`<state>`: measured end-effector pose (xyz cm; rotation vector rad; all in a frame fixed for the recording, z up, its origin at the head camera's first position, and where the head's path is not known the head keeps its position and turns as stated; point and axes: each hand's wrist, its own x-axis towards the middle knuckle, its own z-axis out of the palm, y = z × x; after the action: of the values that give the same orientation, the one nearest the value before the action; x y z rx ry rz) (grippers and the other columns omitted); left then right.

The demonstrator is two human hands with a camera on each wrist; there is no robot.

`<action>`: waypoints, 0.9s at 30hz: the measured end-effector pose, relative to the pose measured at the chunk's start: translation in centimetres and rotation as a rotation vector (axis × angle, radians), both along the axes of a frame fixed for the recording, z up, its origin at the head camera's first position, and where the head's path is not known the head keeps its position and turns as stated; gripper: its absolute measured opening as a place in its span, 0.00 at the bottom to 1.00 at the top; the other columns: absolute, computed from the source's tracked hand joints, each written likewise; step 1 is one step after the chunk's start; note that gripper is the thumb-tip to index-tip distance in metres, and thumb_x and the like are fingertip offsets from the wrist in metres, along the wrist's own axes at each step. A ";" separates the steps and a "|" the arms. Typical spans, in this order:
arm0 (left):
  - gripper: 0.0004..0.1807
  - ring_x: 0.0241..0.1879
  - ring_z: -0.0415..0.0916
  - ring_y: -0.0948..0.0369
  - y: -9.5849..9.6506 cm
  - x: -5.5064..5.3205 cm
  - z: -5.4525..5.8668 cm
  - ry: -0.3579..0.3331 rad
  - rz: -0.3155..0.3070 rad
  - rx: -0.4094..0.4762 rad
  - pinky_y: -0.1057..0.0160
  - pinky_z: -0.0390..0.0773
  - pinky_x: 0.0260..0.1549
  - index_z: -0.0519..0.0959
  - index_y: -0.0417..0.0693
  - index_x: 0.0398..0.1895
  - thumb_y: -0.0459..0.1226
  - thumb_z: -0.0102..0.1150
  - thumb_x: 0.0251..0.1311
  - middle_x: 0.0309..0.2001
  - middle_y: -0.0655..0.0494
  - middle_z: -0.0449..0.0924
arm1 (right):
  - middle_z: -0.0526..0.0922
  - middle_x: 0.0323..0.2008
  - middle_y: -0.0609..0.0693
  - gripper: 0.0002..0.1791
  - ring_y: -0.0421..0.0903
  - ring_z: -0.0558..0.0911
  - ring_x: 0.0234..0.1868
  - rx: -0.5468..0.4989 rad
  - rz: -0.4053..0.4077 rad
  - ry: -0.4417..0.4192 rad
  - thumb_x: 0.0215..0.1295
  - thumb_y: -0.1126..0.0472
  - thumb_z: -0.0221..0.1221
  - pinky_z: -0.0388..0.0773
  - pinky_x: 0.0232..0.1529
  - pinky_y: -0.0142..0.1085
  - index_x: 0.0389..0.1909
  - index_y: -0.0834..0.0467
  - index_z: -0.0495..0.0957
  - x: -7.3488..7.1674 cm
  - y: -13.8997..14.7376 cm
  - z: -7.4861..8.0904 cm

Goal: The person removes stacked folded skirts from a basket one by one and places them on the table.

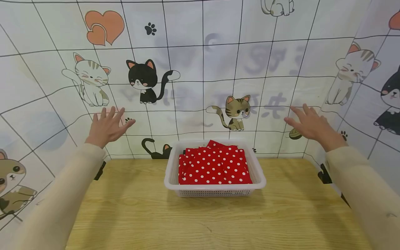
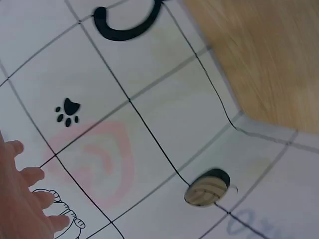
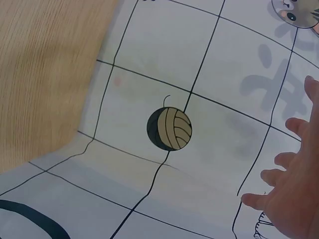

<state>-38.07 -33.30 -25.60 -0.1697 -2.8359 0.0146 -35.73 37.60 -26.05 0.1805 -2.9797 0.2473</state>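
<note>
In the head view we see a white basket [image 1: 215, 186] just below the frame's centre on a wooden worktop [image 1: 203, 222], holding red dotted cloth [image 1: 215, 166]. The left hand [image 1: 107, 127], at middle left, and right hand [image 1: 309, 123], at middle right, have fingers spread, gripping nothing. In the left wrist view we find parted fingers at lower left; in the right wrist view, at lower right.

— anything cut off?
— yeah, wrist views clip my left hand [image 2: 22, 194] at 8 o'clock, my right hand [image 3: 296, 199] at 4. head view, red cloth [image 1: 212, 168] hides most of the basket [image 1: 215, 186] floor
</note>
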 end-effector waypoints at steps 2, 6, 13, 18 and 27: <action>0.53 0.77 0.39 0.23 0.0 0.1 0.1 -0.021 -0.002 0.028 0.20 0.39 0.71 0.46 0.49 0.84 0.75 0.23 0.69 0.80 0.27 0.45 | 0.32 0.78 0.78 0.48 0.81 0.37 0.77 0.005 0.004 0.000 0.78 0.28 0.31 0.39 0.66 0.83 0.83 0.59 0.38 0.1 0.0 -0.1; 0.53 0.76 0.36 0.21 -0.1 0.7 0.2 -0.056 0.000 0.081 0.20 0.36 0.70 0.44 0.49 0.85 0.74 0.22 0.69 0.81 0.27 0.42 | 0.32 0.79 0.77 0.48 0.80 0.39 0.77 0.019 0.015 0.006 0.78 0.29 0.32 0.43 0.66 0.83 0.83 0.60 0.39 0.5 -0.4 -0.2; 0.54 0.77 0.36 0.22 0.4 1.6 -0.2 -0.053 -0.013 0.077 0.20 0.37 0.71 0.46 0.47 0.84 0.74 0.25 0.69 0.81 0.29 0.42 | 0.31 0.79 0.76 0.48 0.79 0.41 0.78 0.037 0.024 0.033 0.78 0.29 0.34 0.45 0.65 0.83 0.84 0.57 0.41 1.4 -1.2 -0.3; 0.54 0.78 0.35 0.24 0.5 2.1 -0.8 -0.053 -0.009 0.075 0.19 0.37 0.70 0.47 0.47 0.84 0.75 0.26 0.68 0.81 0.29 0.42 | 0.35 0.79 0.77 0.47 0.80 0.46 0.77 0.055 0.042 0.058 0.78 0.30 0.36 0.51 0.65 0.82 0.83 0.58 0.43 2.3 -2.2 -0.7; 0.54 0.78 0.34 0.24 1.7 3.8 -2.3 -0.098 -0.016 0.157 0.19 0.35 0.70 0.40 0.49 0.85 0.75 0.26 0.69 0.81 0.28 0.41 | 0.41 0.79 0.76 0.49 0.78 0.51 0.76 0.014 0.093 0.034 0.79 0.33 0.41 0.54 0.70 0.76 0.82 0.66 0.42 4.6 -4.5 -2.1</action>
<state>-34.25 -31.65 -27.90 -0.1630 -2.9172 -0.2258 -31.11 33.09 -28.10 0.3224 -2.9439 0.2312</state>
